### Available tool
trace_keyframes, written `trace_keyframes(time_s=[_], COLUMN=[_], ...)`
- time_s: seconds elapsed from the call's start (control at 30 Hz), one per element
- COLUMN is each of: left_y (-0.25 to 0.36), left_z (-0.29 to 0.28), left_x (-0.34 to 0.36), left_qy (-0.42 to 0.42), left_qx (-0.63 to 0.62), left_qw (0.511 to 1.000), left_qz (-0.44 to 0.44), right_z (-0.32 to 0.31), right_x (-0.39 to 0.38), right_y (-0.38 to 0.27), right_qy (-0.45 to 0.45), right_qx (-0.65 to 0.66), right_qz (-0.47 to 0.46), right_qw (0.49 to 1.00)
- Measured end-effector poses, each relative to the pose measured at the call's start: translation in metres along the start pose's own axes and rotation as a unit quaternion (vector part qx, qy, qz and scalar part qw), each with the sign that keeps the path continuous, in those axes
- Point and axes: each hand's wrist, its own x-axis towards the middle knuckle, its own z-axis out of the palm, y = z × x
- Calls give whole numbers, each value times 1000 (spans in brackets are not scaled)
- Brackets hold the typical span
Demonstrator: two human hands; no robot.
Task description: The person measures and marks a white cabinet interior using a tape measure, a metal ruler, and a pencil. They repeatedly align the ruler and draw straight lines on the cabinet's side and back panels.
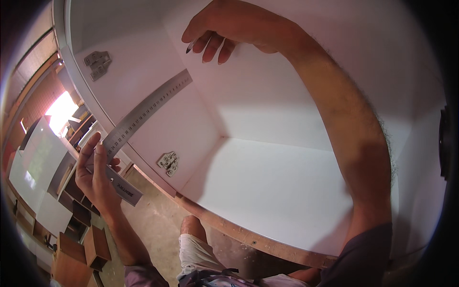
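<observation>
My left hand is closed around the corner of a metal try square, outside the front edge of a white cabinet. The square's ruled blade lies across the cabinet's inner side panel, its far end close to the back corner. Its short stock sticks out below my fingers. Higher up, my right hand is closed on a pen, whose dark tip points down and left, apart from the blade. Two metal hinge plates, an upper one and a lower one, sit on the panel on either side of the blade.
A white bottom panel and back panel enclose the cabinet's inside. A wooden edge runs along its front, near my knee. Behind my left arm are brown wooden boxes and large white panels on the workshop floor.
</observation>
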Motion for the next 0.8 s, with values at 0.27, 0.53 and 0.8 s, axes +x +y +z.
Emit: trace_keyframes(time_s=[0.27, 0.53, 0.8], left_y=[3, 0, -3], left_z=[0, 0, -2], left_x=[1, 3, 3], left_qy=[-1, -2, 0], left_qx=[7, 6, 8], left_qw=[1000, 1000, 1000], left_qz=[-12, -7, 7], right_z=[15, 28, 35], right_x=[8, 14, 16], right_y=[27, 38, 41], right_qy=[-2, 7, 14], right_qx=[-34, -98, -124], right_qz=[-51, -49, -55], right_qw=[998, 994, 991])
